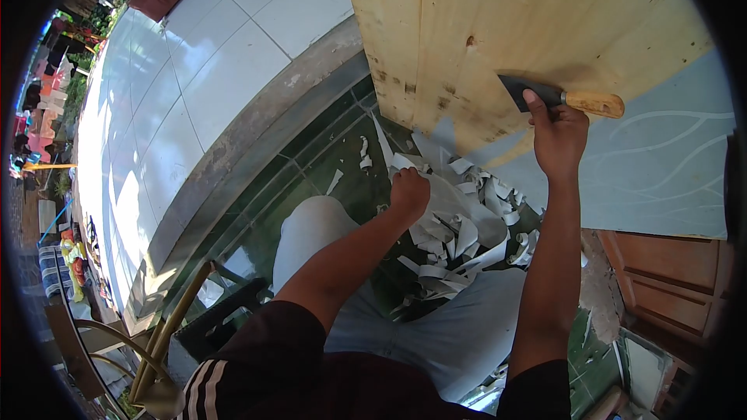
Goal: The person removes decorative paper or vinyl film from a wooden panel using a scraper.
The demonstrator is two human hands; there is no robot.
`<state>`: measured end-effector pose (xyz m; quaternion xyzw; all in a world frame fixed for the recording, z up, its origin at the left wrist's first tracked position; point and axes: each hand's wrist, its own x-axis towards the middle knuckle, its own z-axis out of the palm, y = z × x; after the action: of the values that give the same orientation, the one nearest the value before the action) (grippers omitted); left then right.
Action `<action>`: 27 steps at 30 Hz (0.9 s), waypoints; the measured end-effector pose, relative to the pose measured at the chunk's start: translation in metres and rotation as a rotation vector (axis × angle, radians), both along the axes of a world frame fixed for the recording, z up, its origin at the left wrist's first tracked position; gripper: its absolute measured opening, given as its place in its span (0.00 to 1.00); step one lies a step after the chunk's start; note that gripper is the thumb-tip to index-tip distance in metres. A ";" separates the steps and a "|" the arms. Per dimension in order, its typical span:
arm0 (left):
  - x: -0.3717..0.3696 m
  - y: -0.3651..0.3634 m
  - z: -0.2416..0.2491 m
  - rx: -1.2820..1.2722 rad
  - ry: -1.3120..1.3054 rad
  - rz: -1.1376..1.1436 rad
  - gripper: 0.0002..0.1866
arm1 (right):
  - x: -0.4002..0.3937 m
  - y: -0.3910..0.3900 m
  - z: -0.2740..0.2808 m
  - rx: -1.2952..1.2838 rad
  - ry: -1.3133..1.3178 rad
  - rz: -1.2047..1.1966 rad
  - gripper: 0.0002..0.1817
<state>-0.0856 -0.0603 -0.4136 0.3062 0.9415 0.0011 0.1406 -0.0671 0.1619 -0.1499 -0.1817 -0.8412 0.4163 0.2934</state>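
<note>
My right hand is closed around a putty knife with a dark blade and a wooden handle. Its blade lies close against a pale wooden board, part of which carries a grey-white patterned covering. Lower and to the left, my left hand is closed on a peeled white strip at the board's lower edge. Under it and beside it, curled white peelings lie heaped on the floor between my legs.
Green floor tiles show around the heap. A raised ledge with white tiles runs along the left. Brown wooden panelling stands at the right, and a metal-framed chair at the lower left.
</note>
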 end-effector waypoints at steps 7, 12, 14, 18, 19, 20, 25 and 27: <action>-0.045 -0.012 0.034 0.272 0.223 -0.201 0.11 | 0.003 -0.002 -0.002 0.006 0.065 0.093 0.14; -0.058 -0.016 0.011 0.070 -0.082 -0.207 0.11 | 0.003 -0.007 -0.005 -0.033 0.141 0.120 0.13; -0.059 -0.018 -0.005 0.129 -0.105 -0.089 0.11 | 0.005 -0.009 -0.004 -0.044 0.134 0.138 0.12; -0.060 -0.023 0.003 0.068 -0.190 -0.072 0.10 | 0.007 -0.009 -0.014 -0.108 0.177 0.178 0.10; -0.059 -0.023 0.011 0.032 -0.234 -0.082 0.10 | 0.008 -0.011 -0.016 -0.120 0.185 0.184 0.10; -0.057 -0.023 0.015 0.064 -0.167 -0.053 0.10 | 0.009 -0.012 -0.018 -0.133 0.193 0.190 0.09; -0.065 -0.023 0.038 0.358 -0.033 -0.024 0.09 | 0.015 -0.031 -0.024 0.300 0.224 0.197 0.05; -0.065 -0.022 0.023 0.588 -0.152 0.213 0.08 | 0.017 -0.039 -0.032 0.615 0.184 0.284 0.10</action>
<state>-0.1505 -0.0824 -0.3905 0.2326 0.9145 0.3104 0.1150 -0.0504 0.1226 -0.1814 0.0724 -0.9141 0.1950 0.3480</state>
